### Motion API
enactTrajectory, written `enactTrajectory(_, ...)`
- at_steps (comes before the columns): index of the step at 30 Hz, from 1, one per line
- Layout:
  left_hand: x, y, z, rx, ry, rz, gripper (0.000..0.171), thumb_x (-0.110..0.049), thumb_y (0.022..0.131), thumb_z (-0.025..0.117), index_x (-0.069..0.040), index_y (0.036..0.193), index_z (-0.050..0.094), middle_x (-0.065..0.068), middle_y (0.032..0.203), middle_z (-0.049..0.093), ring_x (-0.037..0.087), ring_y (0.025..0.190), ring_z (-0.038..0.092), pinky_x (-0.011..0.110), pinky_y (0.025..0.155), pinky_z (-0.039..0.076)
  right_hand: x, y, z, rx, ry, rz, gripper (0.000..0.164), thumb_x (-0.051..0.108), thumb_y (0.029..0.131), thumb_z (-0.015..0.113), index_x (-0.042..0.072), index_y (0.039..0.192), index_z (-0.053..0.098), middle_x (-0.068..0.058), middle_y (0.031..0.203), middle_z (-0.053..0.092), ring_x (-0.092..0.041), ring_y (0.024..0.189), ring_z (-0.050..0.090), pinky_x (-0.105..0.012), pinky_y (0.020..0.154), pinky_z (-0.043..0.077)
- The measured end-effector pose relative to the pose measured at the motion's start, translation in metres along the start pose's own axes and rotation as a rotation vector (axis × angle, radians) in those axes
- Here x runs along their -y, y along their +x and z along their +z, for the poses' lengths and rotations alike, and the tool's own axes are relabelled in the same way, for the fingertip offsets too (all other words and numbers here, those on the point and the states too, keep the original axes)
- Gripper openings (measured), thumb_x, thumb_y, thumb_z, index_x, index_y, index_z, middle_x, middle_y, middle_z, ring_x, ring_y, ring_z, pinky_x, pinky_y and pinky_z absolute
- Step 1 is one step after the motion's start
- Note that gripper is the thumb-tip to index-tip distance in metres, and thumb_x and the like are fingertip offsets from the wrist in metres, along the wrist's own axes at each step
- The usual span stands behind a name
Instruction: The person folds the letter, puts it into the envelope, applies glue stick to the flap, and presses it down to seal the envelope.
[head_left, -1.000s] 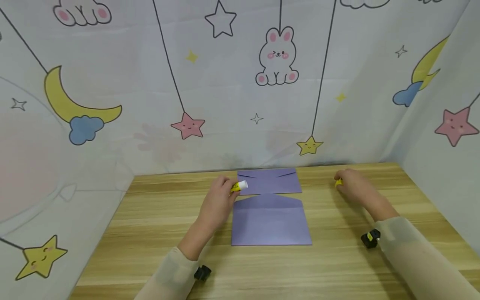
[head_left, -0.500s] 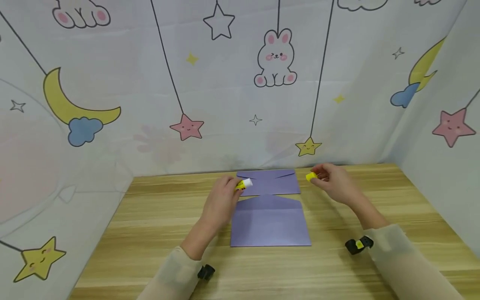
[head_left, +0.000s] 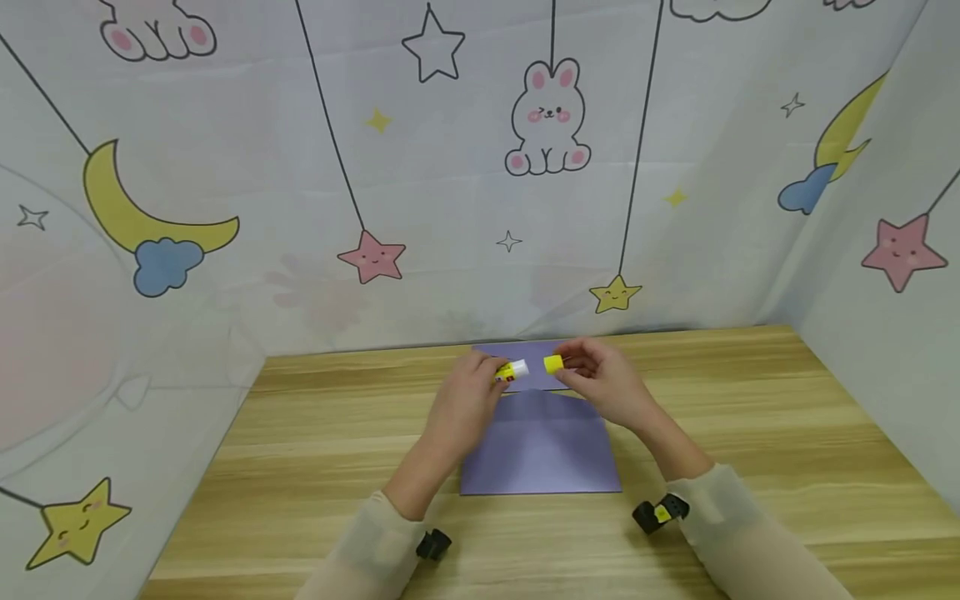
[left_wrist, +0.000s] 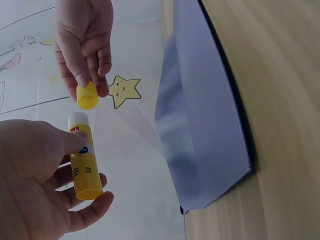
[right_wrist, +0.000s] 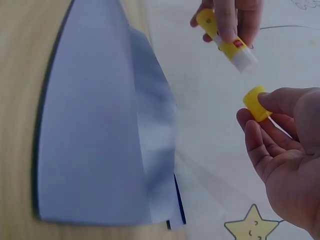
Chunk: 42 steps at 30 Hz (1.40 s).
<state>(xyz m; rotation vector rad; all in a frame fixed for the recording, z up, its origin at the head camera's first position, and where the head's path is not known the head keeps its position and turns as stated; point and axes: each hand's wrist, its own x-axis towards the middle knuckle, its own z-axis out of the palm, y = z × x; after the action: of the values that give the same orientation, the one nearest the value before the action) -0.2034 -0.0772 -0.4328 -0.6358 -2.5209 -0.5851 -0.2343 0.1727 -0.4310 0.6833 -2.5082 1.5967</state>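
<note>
My left hand (head_left: pixel 467 402) grips a yellow glue stick (left_wrist: pixel 86 162) whose white end faces right, bare of its cap. Between the thumb and fingers of my right hand (head_left: pixel 609 383) is the yellow cap (right_wrist: pixel 257 103), its hollow side toward the glue stick. A small gap separates cap and stick. Both hands are above two purple envelopes. The nearer envelope (head_left: pixel 542 454) lies with its flap opened away from me. Behind it lies the farther envelope (head_left: pixel 536 379), partly hidden by the hands.
The envelopes lie on a wooden table (head_left: pixel 322 467). At its back edge hangs a white curtain (head_left: pixel 450 192) printed with stars, moons and rabbits. A small black wrist device (head_left: pixel 660 513) sits at my right cuff, and another black device (head_left: pixel 433 545) at the left.
My right hand has lifted the yellow cap from the table's right side and carried it left to near the glue stick. My left hand has shifted slightly right with the stick.
</note>
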Motion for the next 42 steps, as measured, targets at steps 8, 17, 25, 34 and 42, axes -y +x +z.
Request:
enactTrajectory(8,-0.004,0.001,0.002,0.014,0.008,0.008,0.028,-0.01,0.098,0.079,-0.005,0.125,0.073,0.006,0.113,0.067,0.024,0.101,0.062,0.037,0.088,0.055,0.006,0.0,0.016,-0.032,0.074,-0.014,0.029,-0.002,0.096,0.076,0.0,0.124,0.067,-0.015,0.118,0.072,-0.03,0.104,0.072,-0.026,0.082,0.061)
enactTrajectory(17,-0.004,-0.002,0.008,0.001,-0.004,0.027,0.027,-0.009,0.098,0.078,-0.004,0.123,0.074,0.006,0.111,0.066,0.025,0.098,0.061,0.038,0.083,0.055,0.005,-0.003,0.023,-0.03,0.083,-0.039,0.028,-0.005,0.095,0.076,-0.001,0.122,0.068,-0.014,0.116,0.072,-0.026,0.098,0.072,-0.025,0.082,0.061)
enactTrajectory(25,-0.003,-0.003,0.01,0.005,-0.008,0.039,0.026,-0.009,0.099,0.077,-0.003,0.124,0.073,0.008,0.111,0.066,0.026,0.098,0.061,0.039,0.083,0.055,0.004,-0.003,0.024,-0.017,0.09,-0.041,0.029,-0.004,0.096,0.075,-0.001,0.123,0.068,-0.014,0.117,0.072,-0.026,0.099,0.072,-0.026,0.083,0.06)
enactTrajectory(34,-0.004,-0.003,0.01,0.009,-0.015,0.06,0.026,-0.01,0.099,0.077,-0.003,0.125,0.072,0.007,0.113,0.066,0.025,0.099,0.062,0.039,0.083,0.055,0.001,-0.003,0.022,0.02,0.07,-0.028,0.027,0.004,0.1,0.075,0.0,0.126,0.07,-0.011,0.114,0.074,-0.031,0.099,0.073,-0.026,0.082,0.06)
enactTrajectory(42,-0.006,-0.003,0.011,0.001,-0.017,0.074,0.025,-0.01,0.099,0.077,-0.005,0.123,0.073,0.007,0.111,0.066,0.026,0.099,0.062,0.04,0.082,0.055,-0.004,-0.003,0.022,0.033,0.053,0.0,0.024,0.017,0.105,0.07,0.003,0.124,0.072,-0.012,0.108,0.076,-0.037,0.096,0.074,-0.029,0.079,0.061)
